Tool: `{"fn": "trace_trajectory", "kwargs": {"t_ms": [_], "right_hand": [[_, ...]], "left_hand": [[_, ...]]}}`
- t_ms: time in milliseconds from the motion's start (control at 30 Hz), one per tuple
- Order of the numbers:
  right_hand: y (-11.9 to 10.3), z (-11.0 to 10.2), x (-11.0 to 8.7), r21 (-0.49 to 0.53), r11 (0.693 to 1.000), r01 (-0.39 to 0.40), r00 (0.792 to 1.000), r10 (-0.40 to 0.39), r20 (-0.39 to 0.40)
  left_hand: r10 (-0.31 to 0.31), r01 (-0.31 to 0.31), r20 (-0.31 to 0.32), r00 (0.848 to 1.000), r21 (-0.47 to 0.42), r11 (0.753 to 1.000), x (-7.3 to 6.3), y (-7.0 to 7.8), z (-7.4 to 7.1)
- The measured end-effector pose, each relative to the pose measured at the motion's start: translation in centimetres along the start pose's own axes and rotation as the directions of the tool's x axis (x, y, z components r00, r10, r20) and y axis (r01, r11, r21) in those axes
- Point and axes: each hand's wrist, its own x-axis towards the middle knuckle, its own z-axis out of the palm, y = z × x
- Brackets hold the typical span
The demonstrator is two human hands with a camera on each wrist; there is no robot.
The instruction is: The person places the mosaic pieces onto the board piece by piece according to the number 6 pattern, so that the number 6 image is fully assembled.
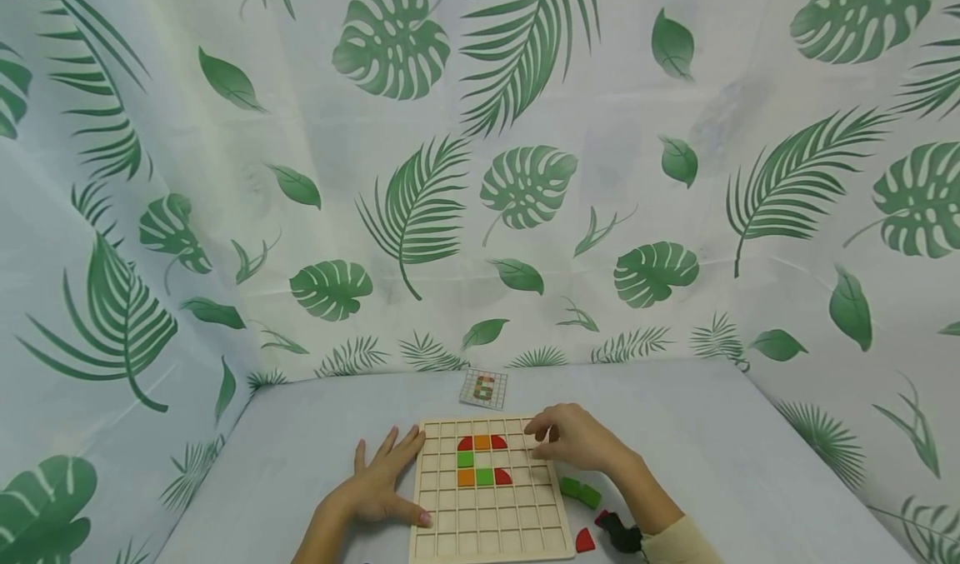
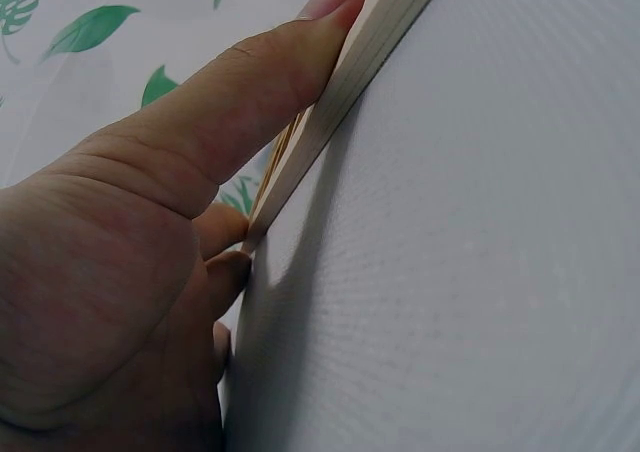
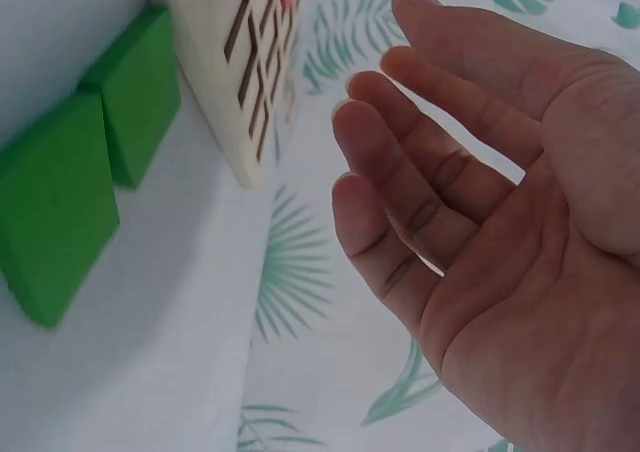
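Note:
A wooden grid board [image 1: 465, 539] lies on the table with colored pieces set in its upper cells. The top row has an orange square [image 1: 482, 442] between two red quarter-round pieces. Below are a green square [image 1: 465, 460], then an orange square, a green square and a red quarter-round [image 1: 502, 476]. My left hand [image 1: 382, 482] rests at the board's left edge, thumb on the rim and fingers stretched out. My right hand [image 1: 573, 437] hovers over the upper right edge, fingers loosely bent, with nothing in them in the right wrist view.
Two green squares [image 1: 581, 491] lie right of the board, also near in the right wrist view. A red quarter-round [image 1: 585, 541] sits below them; another red piece is partly hidden by the black wrist device [image 1: 622, 534]. A pattern card [image 1: 483, 389] lies behind the board.

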Motion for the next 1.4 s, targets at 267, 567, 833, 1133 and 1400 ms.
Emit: {"fn": "trace_trajectory", "kwargs": {"t_ms": [267, 567, 833, 1133, 1400], "right_hand": [[1.1, -1.1, -0.8, 0.035, 0.999, -0.010, 1.000, 0.009, 0.019], [1.7, -1.7, -1.3, 0.048, 0.997, -0.061, 0.997, 0.058, 0.058], [2.3, -2.1, -1.9, 0.100, 0.993, -0.060, 0.985, 0.042, 0.165], [2.9, -2.0, -1.9, 0.093, 0.993, -0.070, 0.973, 0.048, 0.227], [3.2, -1.4, -1.9, 0.073, 0.994, -0.086, 0.961, 0.064, 0.269]], "left_hand": [[-0.003, 0.003, 0.006, 1.000, -0.004, 1.000, 0.0, -0.1, 0.0], [0.004, -0.004, 0.006, 1.000, 0.000, 1.000, 0.0, -0.1, 0.1], [0.004, -0.004, 0.013, 1.000, 0.000, 1.000, 0.0, -0.1, 0.0], [-0.017, 0.018, 0.009, 1.000, -0.032, 0.999, 0.1, 0.1, 0.0], [-0.022, 0.022, 0.009, 1.000, -0.017, 1.000, 0.1, 0.1, 0.1]]}}
